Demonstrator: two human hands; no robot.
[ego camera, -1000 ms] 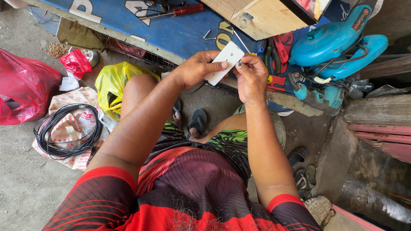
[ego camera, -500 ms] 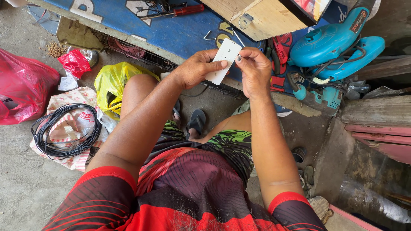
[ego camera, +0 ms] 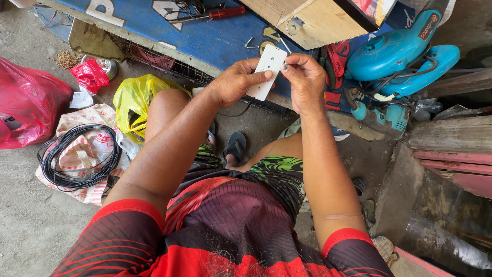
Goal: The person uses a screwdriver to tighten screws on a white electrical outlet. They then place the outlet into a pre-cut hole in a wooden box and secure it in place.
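We hold white plastic plate (ego camera: pixel 266 72) above blue board (ego camera: pixel 205 41), just in front of wooden box (ego camera: pixel 312 20)

Our left hand (ego camera: pixel 236 82) grips plate, thumb pressed flat across its face, fingers behind

Our right hand (ego camera: pixel 305 77) pinches small screw (ego camera: pixel 285 66) at plate's right edge, fingertips closed tight

Risk, as we judge: screw slips from pinch, drops past our knees onto concrete, lost among clutter

Risk: thin plate twists in one-hand grip, screw misses hole

Red-handled screwdriver (ego camera: pixel 215 14) lies on board beyond plate; teal power tool (ego camera: pixel 394 48) right of plate; black cable coil (ego camera: pixel 77 156) far left
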